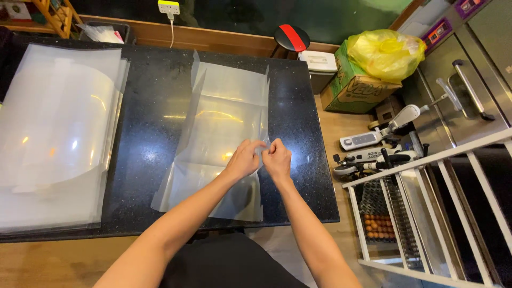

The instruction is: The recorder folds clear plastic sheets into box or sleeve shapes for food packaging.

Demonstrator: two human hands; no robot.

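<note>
Plastic sheet [216, 136] pinched between both hands

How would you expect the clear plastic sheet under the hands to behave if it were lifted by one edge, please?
The clear plastic sheet would probably flop: its side flaps already stand up and curl. It looks thin and see-through, so likely very light. Its glossy face on the polished black counter suggests it may slide easily. The left hand and right hand pinch its right edge, so a fingertip grip seems enough.

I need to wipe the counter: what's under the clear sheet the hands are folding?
Only the black counter shows through the clear sheet; under both hands it is hidden.
</note>
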